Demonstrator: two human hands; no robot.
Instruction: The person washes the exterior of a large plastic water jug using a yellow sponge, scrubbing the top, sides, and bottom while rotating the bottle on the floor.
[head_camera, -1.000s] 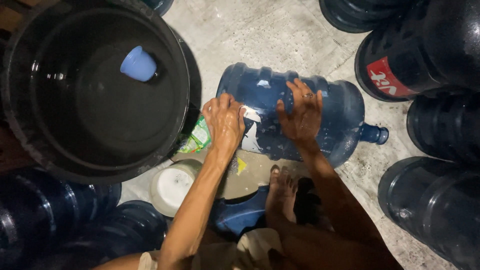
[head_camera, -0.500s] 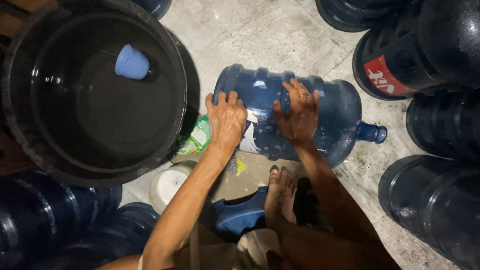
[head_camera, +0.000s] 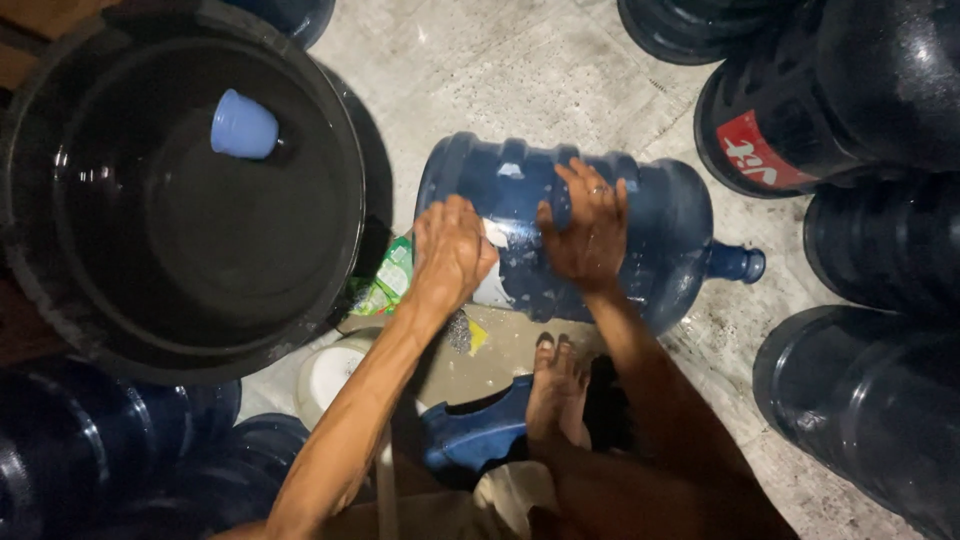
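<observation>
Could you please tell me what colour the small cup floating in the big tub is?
Light blue cup; head view.

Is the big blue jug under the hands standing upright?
No: the blue jug lies on its side on the floor, neck pointing right, with the left hand and right hand on it.

Large blue water jug (head_camera: 640, 225): translucent plastic, ribbed body, lying on its side on the wet concrete floor. Neck points toward 3 o'clock, base toward 9 o'clock. A torn white label remnant shows on its wall. Surface wet, glistening.
</observation>
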